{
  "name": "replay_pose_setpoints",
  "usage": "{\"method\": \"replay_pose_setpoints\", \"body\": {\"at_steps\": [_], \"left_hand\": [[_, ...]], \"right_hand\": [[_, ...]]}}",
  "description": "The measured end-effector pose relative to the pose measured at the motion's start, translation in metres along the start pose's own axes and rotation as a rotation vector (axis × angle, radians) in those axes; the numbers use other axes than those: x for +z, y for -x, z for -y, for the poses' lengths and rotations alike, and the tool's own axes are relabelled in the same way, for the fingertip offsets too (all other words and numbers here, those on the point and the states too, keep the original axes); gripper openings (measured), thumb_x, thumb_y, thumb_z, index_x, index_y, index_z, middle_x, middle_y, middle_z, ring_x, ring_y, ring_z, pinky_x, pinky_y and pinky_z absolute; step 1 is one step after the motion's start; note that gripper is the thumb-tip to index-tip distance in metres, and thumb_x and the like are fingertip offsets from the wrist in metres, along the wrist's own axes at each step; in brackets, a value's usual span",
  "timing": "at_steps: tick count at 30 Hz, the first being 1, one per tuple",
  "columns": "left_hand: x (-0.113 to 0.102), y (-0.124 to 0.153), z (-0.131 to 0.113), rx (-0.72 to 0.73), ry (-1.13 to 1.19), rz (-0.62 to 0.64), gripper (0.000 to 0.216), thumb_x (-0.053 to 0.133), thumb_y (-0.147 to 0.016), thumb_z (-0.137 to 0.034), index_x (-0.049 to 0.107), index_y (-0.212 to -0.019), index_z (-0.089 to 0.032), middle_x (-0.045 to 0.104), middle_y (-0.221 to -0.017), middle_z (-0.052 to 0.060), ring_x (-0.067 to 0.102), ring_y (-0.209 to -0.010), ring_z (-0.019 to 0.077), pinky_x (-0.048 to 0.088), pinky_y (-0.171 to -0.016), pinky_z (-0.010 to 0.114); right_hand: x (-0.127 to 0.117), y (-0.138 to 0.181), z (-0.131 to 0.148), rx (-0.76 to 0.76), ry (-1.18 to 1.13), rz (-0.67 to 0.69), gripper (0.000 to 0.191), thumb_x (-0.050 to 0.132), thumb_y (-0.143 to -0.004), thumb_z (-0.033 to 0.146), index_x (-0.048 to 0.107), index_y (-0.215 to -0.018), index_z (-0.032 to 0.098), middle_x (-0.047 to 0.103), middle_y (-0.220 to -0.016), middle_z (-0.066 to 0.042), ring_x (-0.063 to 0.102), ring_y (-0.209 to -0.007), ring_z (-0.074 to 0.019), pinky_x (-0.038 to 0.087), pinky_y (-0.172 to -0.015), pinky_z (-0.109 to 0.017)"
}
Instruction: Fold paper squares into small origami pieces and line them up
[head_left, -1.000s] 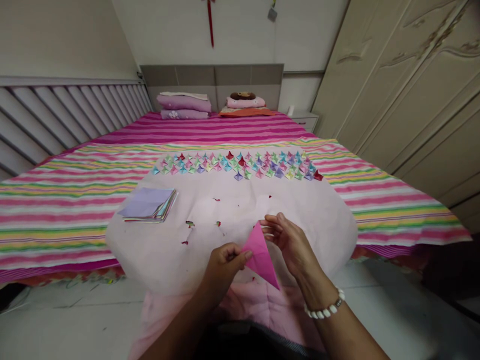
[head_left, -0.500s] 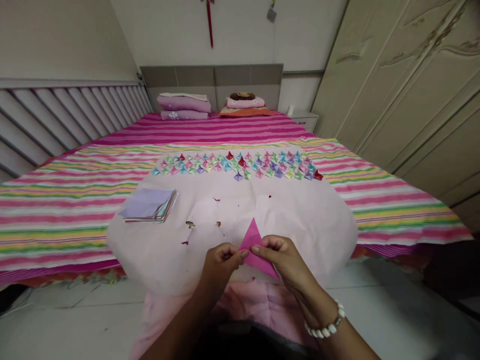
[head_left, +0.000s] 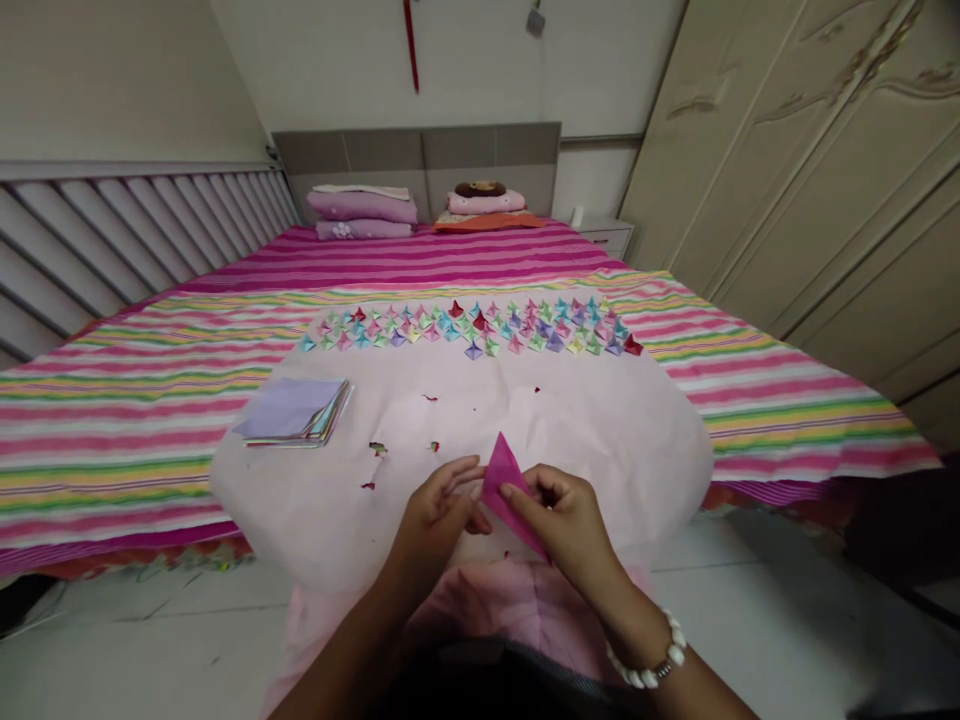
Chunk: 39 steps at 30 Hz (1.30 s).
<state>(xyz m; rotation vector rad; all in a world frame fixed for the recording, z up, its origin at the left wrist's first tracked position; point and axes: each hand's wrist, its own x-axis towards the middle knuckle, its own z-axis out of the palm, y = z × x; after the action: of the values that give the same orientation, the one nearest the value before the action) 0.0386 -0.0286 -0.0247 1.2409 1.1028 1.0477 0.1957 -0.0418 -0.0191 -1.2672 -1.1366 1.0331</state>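
Observation:
A folded sheet of bright pink origami paper [head_left: 504,478] is pinched between the thumb and fingers of my right hand [head_left: 559,510], its pointed tip facing away from me. My left hand [head_left: 442,505] is beside the paper's left edge, thumb and fingers apart, with fingertips close to the paper; whether they touch it I cannot make out. Both hands are above the near part of a pale pink cloth [head_left: 600,430]. A white bead bracelet [head_left: 651,672] circles my right wrist.
Rows of small folded paper pieces [head_left: 480,325] in several colours line the cloth's far side. A stack of coloured paper sheets [head_left: 294,412] lies at left. Holes [head_left: 377,449] show in the cloth. Striped bedding [head_left: 787,400] spreads around; folded bedding [head_left: 364,207] rests by the headboard [head_left: 420,150].
My left hand has let go of the pink paper, its fingers opening. The paper has turned in my right hand and appears narrower. The view has shifted slightly.

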Motion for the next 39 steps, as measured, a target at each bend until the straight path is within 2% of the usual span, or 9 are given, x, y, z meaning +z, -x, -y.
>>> {"method": "replay_pose_setpoints", "body": {"at_steps": [3,6,9,12,18,29,32,36,39], "left_hand": [[0.006,-0.001,-0.002,-0.001,0.064,0.130,0.031,0.064,-0.075,-0.031,0.063,-0.100,-0.014,0.067,-0.075,0.004,0.061,-0.059,0.0135,0.045,-0.056,0.025],[0.004,-0.003,0.001,-0.051,0.095,0.160,0.020,0.065,-0.074,-0.028,0.065,-0.088,-0.014,0.061,-0.061,-0.001,0.056,-0.058,0.0120,0.042,-0.057,0.024],[-0.002,-0.003,0.003,-0.087,0.111,0.181,0.018,0.065,-0.076,-0.028,0.066,-0.088,-0.015,0.061,-0.061,-0.001,0.055,-0.059,0.0115,0.041,-0.059,0.024],[-0.005,-0.001,0.004,-0.083,0.130,0.229,0.020,0.064,-0.079,-0.028,0.066,-0.094,-0.014,0.061,-0.063,0.000,0.054,-0.060,0.0112,0.040,-0.061,0.024],[-0.001,0.001,0.001,-0.083,0.189,0.280,0.024,0.065,-0.079,-0.027,0.067,-0.100,-0.015,0.061,-0.064,-0.001,0.051,-0.059,0.0093,0.040,-0.060,0.023],[-0.003,-0.001,0.007,-0.071,0.162,0.288,0.026,0.063,-0.080,-0.024,0.066,-0.103,-0.015,0.065,-0.072,0.000,0.053,-0.061,0.0092,0.041,-0.061,0.023],[-0.001,-0.003,0.009,-0.069,0.126,0.253,0.025,0.063,-0.078,-0.024,0.065,-0.101,-0.013,0.063,-0.067,0.000,0.054,-0.060,0.0098,0.040,-0.061,0.024],[0.002,-0.004,0.008,-0.078,0.109,0.195,0.026,0.066,-0.073,-0.026,0.064,-0.094,-0.012,0.061,-0.063,-0.001,0.054,-0.058,0.0104,0.040,-0.059,0.024],[0.004,-0.003,0.006,-0.075,0.107,0.180,0.024,0.065,-0.073,-0.028,0.064,-0.091,-0.012,0.061,-0.066,-0.001,0.055,-0.059,0.0109,0.041,-0.059,0.024]], "right_hand": [[0.005,0.004,0.000,0.019,-0.035,0.056,0.021,0.074,-0.069,0.034,0.065,-0.058,0.018,0.056,-0.048,0.001,0.039,-0.044,-0.0099,0.027,-0.044,-0.024],[0.006,0.008,0.004,0.052,-0.132,0.160,0.020,0.076,-0.069,0.037,0.067,-0.064,0.019,0.060,-0.051,0.001,0.041,-0.045,-0.0103,0.030,-0.046,-0.025],[0.001,0.008,0.008,0.116,-0.236,0.248,0.026,0.072,-0.072,0.044,0.068,-0.067,0.018,0.059,-0.053,0.001,0.043,-0.046,-0.0104,0.031,-0.047,-0.025],[-0.004,0.004,0.008,0.183,-0.287,0.262,0.035,0.064,-0.079,0.050,0.064,-0.063,0.018,0.052,-0.048,0.003,0.040,-0.046,-0.0100,0.029,-0.047,-0.024],[-0.004,0.000,0.005,0.250,-0.296,0.282,0.029,0.069,-0.075,0.045,0.063,-0.070,0.016,0.049,-0.048,0.005,0.037,-0.045,-0.0083,0.027,-0.045,-0.023],[-0.006,-0.002,0.003,0.239,-0.300,0.275,0.024,0.065,-0.077,0.039,0.063,-0.071,0.016,0.050,-0.048,0.004,0.039,-0.045,-0.0073,0.028,-0.046,-0.022],[-0.007,-0.003,0.004,0.193,-0.244,0.249,0.018,0.067,-0.072,0.033,0.066,-0.079,0.016,0.055,-0.055,0.003,0.042,-0.047,-0.0079,0.032,-0.047,-0.022],[-0.008,-0.003,0.001,0.130,-0.150,0.260,0.018,0.065,-0.068,0.021,0.067,-0.085,0.017,0.052,-0.053,0.006,0.041,-0.044,-0.0079,0.031,-0.045,-0.021],[-0.006,-0.004,-0.006,0.119,-0.107,0.312,0.019,0.065,-0.071,0.025,0.066,-0.088,0.017,0.053,-0.051,0.005,0.042,-0.043,-0.0091,0.031,-0.044,-0.022]]}}
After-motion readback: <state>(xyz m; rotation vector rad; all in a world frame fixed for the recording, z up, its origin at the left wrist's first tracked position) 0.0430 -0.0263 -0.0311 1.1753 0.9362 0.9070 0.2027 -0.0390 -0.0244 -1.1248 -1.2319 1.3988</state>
